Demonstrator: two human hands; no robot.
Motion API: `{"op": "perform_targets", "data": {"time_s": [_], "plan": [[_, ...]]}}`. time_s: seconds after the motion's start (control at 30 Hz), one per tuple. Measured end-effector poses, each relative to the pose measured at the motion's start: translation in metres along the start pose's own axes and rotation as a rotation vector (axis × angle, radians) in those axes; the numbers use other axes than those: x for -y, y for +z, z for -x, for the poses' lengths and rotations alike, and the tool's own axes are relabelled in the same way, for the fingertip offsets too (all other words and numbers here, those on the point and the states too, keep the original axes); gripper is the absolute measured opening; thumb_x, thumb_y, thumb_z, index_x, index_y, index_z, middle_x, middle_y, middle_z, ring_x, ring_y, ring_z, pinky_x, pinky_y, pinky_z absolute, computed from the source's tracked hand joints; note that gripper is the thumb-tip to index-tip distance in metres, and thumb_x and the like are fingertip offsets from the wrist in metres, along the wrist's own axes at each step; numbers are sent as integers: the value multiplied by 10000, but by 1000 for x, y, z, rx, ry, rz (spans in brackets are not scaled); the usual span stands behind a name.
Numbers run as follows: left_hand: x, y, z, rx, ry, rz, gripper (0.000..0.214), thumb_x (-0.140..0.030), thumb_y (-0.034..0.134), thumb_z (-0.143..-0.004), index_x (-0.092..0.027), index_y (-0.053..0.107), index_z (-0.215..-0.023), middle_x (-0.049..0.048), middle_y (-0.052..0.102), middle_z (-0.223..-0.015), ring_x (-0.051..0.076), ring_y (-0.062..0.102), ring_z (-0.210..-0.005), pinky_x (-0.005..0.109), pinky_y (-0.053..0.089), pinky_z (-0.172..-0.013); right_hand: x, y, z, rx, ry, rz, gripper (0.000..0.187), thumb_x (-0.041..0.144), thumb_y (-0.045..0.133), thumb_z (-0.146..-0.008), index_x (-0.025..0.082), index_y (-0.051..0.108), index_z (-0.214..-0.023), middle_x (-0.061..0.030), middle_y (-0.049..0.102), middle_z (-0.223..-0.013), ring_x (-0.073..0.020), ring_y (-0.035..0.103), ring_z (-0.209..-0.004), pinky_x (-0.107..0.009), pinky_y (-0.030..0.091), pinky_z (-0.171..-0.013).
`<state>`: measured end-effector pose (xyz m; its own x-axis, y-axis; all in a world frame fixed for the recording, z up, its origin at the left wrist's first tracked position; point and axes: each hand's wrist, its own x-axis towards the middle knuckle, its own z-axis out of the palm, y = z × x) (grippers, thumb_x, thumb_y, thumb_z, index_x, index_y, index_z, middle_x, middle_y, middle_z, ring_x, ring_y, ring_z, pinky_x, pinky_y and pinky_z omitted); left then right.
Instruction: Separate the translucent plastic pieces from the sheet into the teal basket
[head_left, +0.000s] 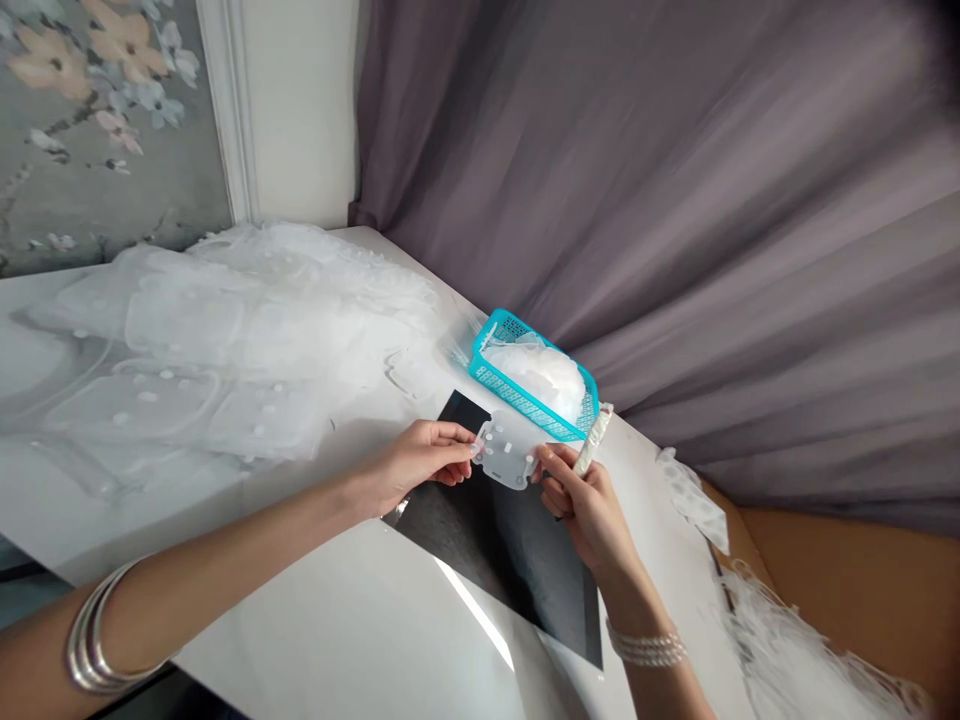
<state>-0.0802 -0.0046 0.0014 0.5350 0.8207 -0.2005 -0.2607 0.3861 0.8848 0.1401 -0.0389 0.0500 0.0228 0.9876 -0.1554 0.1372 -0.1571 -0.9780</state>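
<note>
A translucent white plastic plate (pixel 507 462) with rounded corners, small slots and several white dots is held up between my two hands. My left hand (pixel 431 458) pinches its left edge between thumb and fingers. At the opposite edge, my right hand (pixel 576 490) grips it the same way. A slim whitish wrapped roll (pixel 594 438) sticks up from the fingers of my right hand. Beneath the plate lies a dark flat sheet (pixel 480 540) on the white table. Just beyond stands a turquoise basket (pixel 517 400) with white material (pixel 541 374) inside.
A large heap of translucent white plastic pieces (pixel 247 330) covers the table's left side. Purple-grey curtains (pixel 600 180) hang behind the basket. At the right, white stringy scraps (pixel 787 640) lie by a brown cardboard box (pixel 862 580). The white table (pixel 360 620) ends at lower left.
</note>
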Motion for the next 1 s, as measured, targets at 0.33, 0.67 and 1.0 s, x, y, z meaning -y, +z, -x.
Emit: {"op": "perform_targets", "data": {"time_s": [0.33, 0.67, 1.0], "plan": [[-3, -9, -8, -201, 190, -499, 264, -279, 498, -894, -173, 677, -1057, 75, 701, -828, 202, 668, -779, 331, 536, -730, 19, -78, -92, -406, -117, 148, 371, 401, 788, -626, 146, 589, -809, -53, 629, -610, -24, 190, -384, -242, 141, -377], [-2, -48, -41, -555, 369, -1186, 534, -188, 560, -893, -34, 464, -1395, 268, 269, -1580, 426, 124, -1484, 592, 161, -1165, 6, 10, -77, -396, -367, 525, 321, 435, 631, -798, 177, 645, -988, -22, 658, -642, -186, 600, -597, -300, 409, -611], [-6, -50, -64, -626, 316, -999, 388, -352, 622, -924, -164, 577, -1260, 109, 573, -1318, 266, 585, -1159, 512, 495, -967, 5, 30, -54, -121, -273, 442, 324, 497, 601, -860, 177, 638, -893, -9, 623, -594, -104, 405, -427, -257, 303, -458]]}}
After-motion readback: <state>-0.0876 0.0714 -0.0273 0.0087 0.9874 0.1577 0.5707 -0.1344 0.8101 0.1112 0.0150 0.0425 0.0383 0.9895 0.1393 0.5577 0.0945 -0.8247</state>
